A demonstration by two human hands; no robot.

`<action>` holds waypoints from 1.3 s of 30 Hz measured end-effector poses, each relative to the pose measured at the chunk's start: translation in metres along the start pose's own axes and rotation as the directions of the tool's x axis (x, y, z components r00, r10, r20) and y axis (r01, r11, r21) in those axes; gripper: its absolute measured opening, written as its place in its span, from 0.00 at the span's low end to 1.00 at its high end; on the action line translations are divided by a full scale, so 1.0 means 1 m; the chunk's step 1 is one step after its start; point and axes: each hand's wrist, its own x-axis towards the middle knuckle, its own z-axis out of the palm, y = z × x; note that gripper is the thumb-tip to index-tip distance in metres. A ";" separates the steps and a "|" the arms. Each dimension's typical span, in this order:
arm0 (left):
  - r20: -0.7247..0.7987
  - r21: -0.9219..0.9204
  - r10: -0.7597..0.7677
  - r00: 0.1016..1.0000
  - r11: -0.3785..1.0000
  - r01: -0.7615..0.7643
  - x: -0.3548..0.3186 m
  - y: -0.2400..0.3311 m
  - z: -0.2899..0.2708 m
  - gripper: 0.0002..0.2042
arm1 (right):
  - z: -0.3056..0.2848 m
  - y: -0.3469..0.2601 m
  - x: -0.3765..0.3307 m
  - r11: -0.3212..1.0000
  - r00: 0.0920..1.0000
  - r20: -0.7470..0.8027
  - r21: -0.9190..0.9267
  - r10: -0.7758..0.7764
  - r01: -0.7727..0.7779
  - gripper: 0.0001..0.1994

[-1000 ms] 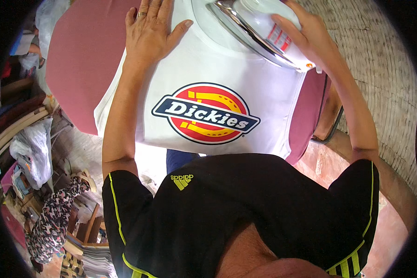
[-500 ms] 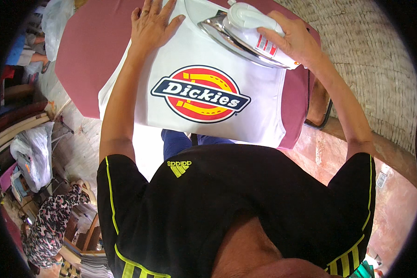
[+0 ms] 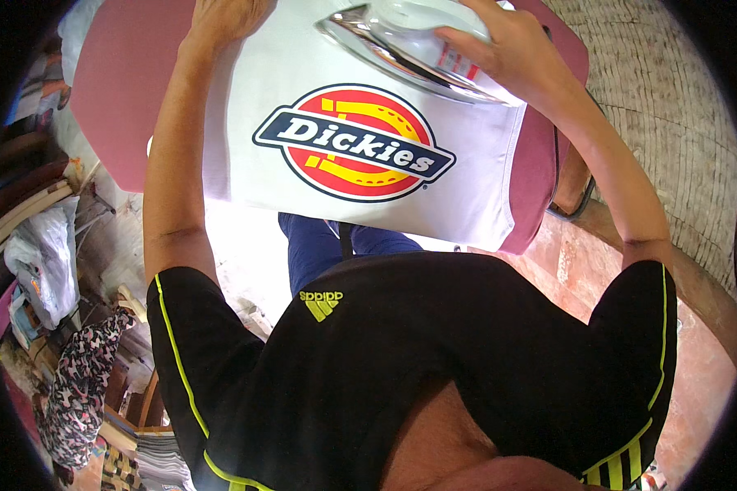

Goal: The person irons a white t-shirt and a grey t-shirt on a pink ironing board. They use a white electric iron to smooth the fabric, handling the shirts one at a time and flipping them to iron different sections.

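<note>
Iron [image 3: 409, 49], white-bodied with a shiny soleplate, is seen at the upper centre of the frame on the white T-shirt [image 3: 467, 180], its top cut off by the rim. It is gripped by the right hand [image 3: 508, 49], fingers curled over it. The left hand [image 3: 225, 16] is laid on the shirt at upper left, fingers cut off, so its state cannot be told. The shirt is spread over a maroon ironing board [image 3: 123, 90].

A big printed emblem [image 3: 354, 143] sits on the white shirt, below and to the left of the right hand's fingers [image 3: 467, 37]: a red and yellow horseshoe roundel crossed by a dark navy banner edged in white. Just under those fingertips, a small red-and-white label [image 3: 454, 59] shows on the iron's side (mostly hidden). Lower down, a yellow-green striped logo [image 3: 319, 303] marks the black top.
</note>
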 end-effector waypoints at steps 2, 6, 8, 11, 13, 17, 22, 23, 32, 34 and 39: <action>-0.006 -0.016 -0.006 1.000 1.000 0.006 0.002 0.001 0.000 0.23 | 0.004 0.019 -0.010 0.985 0.983 -0.119 -0.114 -0.143 0.129 0.16; -0.011 -0.019 -0.015 1.000 1.000 0.015 0.004 0.003 -0.004 0.23 | -0.001 -0.004 0.004 0.998 0.999 0.028 0.045 0.039 -0.040 0.17; -0.025 0.001 -0.005 1.000 1.000 0.005 0.004 0.002 -0.002 0.23 | 0.006 -0.005 0.018 0.992 0.991 -0.027 -0.003 -0.129 0.129 0.17; -0.034 0.009 0.004 0.999 1.000 -0.004 0.003 -0.001 0.001 0.23 | 0.010 0.000 0.020 0.967 0.962 -0.100 -0.053 -0.253 0.248 0.17; -0.031 0.009 0.002 1.000 1.000 -0.002 0.004 -0.002 0.000 0.22 | 0.017 0.015 0.011 0.971 0.958 -0.178 -0.126 -0.226 0.206 0.15; -0.026 -0.003 -0.019 0.999 1.000 0.019 0.003 0.001 -0.008 0.22 | 0.015 0.017 0.004 0.981 0.967 -0.165 -0.072 -0.192 0.182 0.15; -0.030 -0.027 -0.003 1.000 1.000 0.002 0.005 0.003 -0.004 0.22 | 0.022 0.008 0.024 0.962 0.949 -0.159 -0.067 -0.272 0.264 0.15; -0.032 -0.032 0.007 0.999 0.999 -0.008 0.007 0.004 -0.001 0.22 | 0.024 0.009 0.023 0.951 0.934 -0.184 -0.088 -0.307 0.296 0.15; -0.054 -0.044 -0.028 0.998 0.999 0.026 0.002 0.005 -0.005 0.21 | 0.018 0.005 0.014 0.980 0.973 -0.133 -0.076 -0.190 0.181 0.17; -0.051 -0.039 -0.036 0.998 0.999 0.034 0.003 0.005 -0.006 0.22 | 0.022 0.008 0.017 0.966 0.947 -0.194 -0.085 -0.255 0.242 0.18; -0.012 -0.013 -0.054 0.998 0.998 0.053 0.004 0.005 -0.011 0.23 | 0.016 0.040 -0.002 0.970 0.960 -0.184 -0.159 -0.211 0.182 0.20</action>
